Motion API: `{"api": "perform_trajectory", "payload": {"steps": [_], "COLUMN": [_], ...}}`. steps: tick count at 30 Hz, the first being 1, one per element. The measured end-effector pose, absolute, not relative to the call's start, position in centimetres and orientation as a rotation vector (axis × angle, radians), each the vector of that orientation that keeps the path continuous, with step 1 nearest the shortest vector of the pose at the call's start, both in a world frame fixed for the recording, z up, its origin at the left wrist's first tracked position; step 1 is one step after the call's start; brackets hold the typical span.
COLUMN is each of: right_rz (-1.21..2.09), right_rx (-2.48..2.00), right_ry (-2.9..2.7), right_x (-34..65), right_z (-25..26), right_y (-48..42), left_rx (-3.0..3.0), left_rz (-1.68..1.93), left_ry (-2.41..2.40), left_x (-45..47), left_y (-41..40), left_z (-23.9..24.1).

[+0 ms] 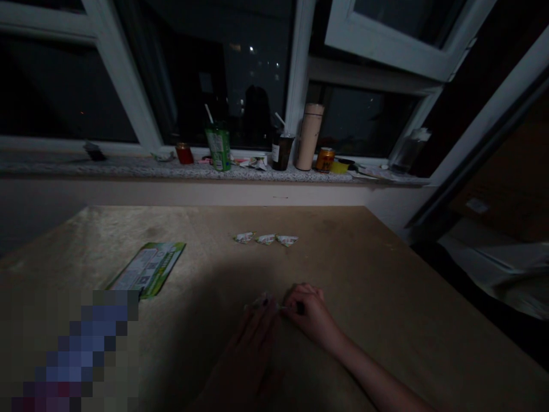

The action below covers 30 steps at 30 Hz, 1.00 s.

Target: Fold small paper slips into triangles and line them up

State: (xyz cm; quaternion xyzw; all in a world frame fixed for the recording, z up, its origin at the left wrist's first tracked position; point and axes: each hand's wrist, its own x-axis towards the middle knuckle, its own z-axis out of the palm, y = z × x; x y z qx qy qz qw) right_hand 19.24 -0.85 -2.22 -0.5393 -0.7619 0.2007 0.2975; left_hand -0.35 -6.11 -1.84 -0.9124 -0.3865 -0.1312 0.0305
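Note:
My left hand lies with its fingers stretched out flat over a small pale wrapper on the table. Most of that wrapper is hidden by the fingers, and shadow blurs its outline. Just to the right, my right hand is closed in a pinch on the wrapper's near-white end, close to the left fingertips. Farther back, three small triangular folded packets, a left one, a middle one and a right one, lie in a row.
A green-and-white pouch rests on the brown table at left, beside a pixelated patch. Along the granite windowsill stand a green cup, a dark cup, a pink flask, an orange can and a clear bottle.

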Motion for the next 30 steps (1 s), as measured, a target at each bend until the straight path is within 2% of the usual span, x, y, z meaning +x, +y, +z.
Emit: {"api": "perform_trajectory", "payload": {"steps": [15,30], "right_rz": [0.616,0.406], "right_rx": [-1.464,-1.282], "right_ry": [-1.921,-2.071], "right_x": [19.4,19.6], "right_z": [-2.7,-1.9], "right_y": [-0.2,-2.3], "left_rx": [-3.01,-3.201], "left_rz": [-0.265,-0.241], "left_ry": [-1.382,-1.38], "left_x": [-0.8,-0.9], "left_y": [-5.6,-4.9], "left_z": [-1.9,-1.5]}}
